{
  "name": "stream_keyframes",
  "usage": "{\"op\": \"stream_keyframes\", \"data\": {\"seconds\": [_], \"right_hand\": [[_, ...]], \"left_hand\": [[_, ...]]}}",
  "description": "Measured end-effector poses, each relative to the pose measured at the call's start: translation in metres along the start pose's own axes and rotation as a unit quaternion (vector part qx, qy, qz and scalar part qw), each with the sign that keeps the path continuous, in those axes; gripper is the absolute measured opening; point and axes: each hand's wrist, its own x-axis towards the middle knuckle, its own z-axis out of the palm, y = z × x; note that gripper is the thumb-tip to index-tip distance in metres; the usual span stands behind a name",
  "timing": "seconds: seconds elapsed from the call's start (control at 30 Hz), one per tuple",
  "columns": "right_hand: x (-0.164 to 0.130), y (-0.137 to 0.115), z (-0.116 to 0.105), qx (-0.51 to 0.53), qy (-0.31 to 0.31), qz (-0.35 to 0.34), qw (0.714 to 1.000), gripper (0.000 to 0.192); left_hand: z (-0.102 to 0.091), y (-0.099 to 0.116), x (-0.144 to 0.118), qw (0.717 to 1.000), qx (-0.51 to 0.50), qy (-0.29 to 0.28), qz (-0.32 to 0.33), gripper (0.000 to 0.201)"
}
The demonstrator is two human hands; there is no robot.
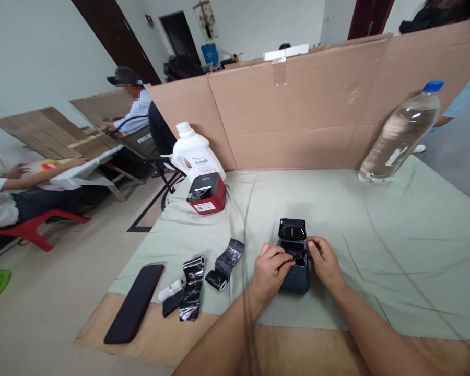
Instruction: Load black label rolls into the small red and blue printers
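Two hands meet over a small dark printer (293,261) lying on the green cloth (395,235) of the desk (297,350), its lid tipped back toward twelve o'clock so the paper bay lies exposed. The left hand (269,271) comes in from eight o'clock, its grip pinching a small dark part at the bay's front edge, probably because the opening is too narrow for more than fingertips. The right hand (324,261) rests against the printer's three o'clock side, fingers curled on the casing and holding nothing loose; it seems to steady the body so it does not slide on the cloth. At nine o'clock from the printer lie a dark roll (223,269) with its ribbon trailing, a glossy black strip (191,287), a small white roll (172,289) and a phone (135,303), all near but apart from the hands. A red printer (206,194) and a white jug (196,151) stand toward eleven o'clock, a clear bottle (401,133) at two o'clock. The cardboard wall (305,104) closes the far edge. Nothing lies between the hands and the bay. Other people sit well away at ten o'clock.
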Motion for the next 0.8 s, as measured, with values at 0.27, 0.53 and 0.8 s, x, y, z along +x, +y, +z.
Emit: {"op": "stream_keyframes", "data": {"seconds": [0.27, 0.53, 0.8], "right_hand": [[-0.011, -0.022, -0.006, -0.132, -0.052, -0.24, 0.96, 0.03], [-0.012, -0.017, 0.002, -0.174, -0.049, -0.221, 0.958, 0.029], [-0.012, -0.025, -0.003, -0.143, -0.03, -0.251, 0.957, 0.03]], "left_hand": [[0.003, -0.001, -0.002, 0.999, -0.033, 0.038, 0.018, 0.013], [0.005, 0.003, 0.0, 0.996, -0.048, 0.07, 0.013, 0.011], [0.002, 0.018, 0.0, 0.99, -0.072, 0.116, 0.047, 0.013]]}}
